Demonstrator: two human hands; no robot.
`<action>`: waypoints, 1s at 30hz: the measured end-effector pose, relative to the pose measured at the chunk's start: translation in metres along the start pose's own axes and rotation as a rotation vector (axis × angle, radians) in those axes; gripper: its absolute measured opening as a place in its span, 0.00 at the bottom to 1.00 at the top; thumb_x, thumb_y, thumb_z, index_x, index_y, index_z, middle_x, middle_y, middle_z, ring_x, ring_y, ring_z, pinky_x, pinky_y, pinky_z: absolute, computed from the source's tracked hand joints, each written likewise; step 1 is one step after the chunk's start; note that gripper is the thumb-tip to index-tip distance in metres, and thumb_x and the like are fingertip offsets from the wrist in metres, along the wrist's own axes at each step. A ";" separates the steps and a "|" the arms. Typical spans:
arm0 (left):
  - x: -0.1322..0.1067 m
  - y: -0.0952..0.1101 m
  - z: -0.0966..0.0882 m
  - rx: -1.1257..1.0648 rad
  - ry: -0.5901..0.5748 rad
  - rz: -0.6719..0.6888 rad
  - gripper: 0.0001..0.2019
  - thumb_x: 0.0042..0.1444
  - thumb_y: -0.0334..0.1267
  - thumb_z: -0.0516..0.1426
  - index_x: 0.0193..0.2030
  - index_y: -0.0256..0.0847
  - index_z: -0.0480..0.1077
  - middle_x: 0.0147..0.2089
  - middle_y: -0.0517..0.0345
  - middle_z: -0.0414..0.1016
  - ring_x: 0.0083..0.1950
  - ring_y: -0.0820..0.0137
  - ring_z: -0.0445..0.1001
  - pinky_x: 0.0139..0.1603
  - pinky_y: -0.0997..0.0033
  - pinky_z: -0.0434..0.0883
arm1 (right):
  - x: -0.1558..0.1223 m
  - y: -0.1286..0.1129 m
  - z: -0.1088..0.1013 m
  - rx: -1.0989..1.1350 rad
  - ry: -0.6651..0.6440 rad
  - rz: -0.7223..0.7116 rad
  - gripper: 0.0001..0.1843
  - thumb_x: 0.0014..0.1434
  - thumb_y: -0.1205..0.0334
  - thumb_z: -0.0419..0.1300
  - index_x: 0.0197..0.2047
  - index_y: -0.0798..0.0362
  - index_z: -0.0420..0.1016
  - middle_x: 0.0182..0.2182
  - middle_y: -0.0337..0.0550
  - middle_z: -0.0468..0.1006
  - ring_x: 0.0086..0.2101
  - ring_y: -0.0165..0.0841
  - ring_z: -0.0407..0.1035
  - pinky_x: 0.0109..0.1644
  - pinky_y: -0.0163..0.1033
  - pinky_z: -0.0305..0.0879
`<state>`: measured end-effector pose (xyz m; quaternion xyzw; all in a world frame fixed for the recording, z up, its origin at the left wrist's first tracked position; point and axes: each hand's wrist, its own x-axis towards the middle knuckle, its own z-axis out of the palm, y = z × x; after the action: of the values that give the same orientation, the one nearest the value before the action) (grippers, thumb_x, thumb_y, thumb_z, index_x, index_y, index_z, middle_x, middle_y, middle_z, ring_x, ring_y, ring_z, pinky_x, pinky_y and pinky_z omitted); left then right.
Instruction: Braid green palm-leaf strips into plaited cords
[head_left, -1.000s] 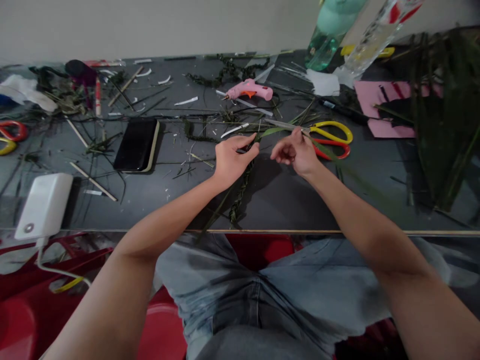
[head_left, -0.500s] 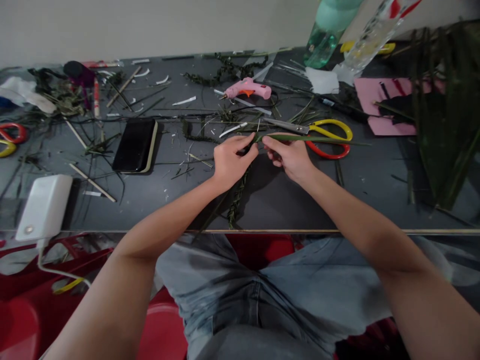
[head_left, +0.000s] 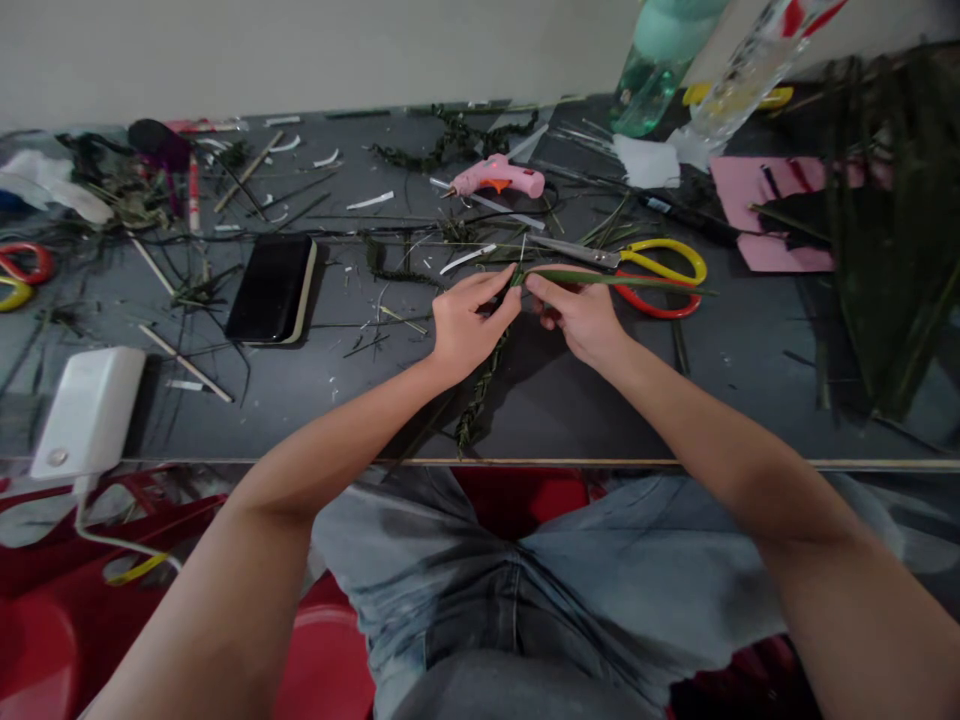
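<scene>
My left hand is closed, thumb and fingers pinching the top of a braided green leaf strand. The braid hangs below that hand toward the table's front edge. A thin pale tip sticks up above the pinch. My right hand pinches a long green leaf strip close to the left fingertips; its free end points right, over scissors with one yellow and one red handle. Where strip and braid meet is mostly hidden by the fingers.
Behind the hands lies a pink glue gun. A black phone and a white power bank with a cable are at left. Bottles stand at the back right, near large dark leaves. Leaf scraps litter the table.
Both hands stay together at nearly the same spot. The left hand has shifted slightly right, and the leaf strip's free end reaches a little less far right.
</scene>
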<state>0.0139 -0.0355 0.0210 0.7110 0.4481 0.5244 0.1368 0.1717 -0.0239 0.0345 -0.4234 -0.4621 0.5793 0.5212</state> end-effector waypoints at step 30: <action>-0.003 -0.004 -0.001 0.040 0.008 0.078 0.14 0.64 0.43 0.58 0.52 0.45 0.79 0.47 0.55 0.84 0.47 0.69 0.82 0.53 0.68 0.78 | -0.011 0.000 0.010 0.069 0.035 0.027 0.25 0.36 0.41 0.77 0.27 0.50 0.77 0.21 0.33 0.70 0.21 0.24 0.60 0.17 0.30 0.55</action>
<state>0.0111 -0.0359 0.0174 0.7284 0.4310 0.5231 0.1002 0.1628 -0.0361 0.0370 -0.4214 -0.4268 0.5943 0.5358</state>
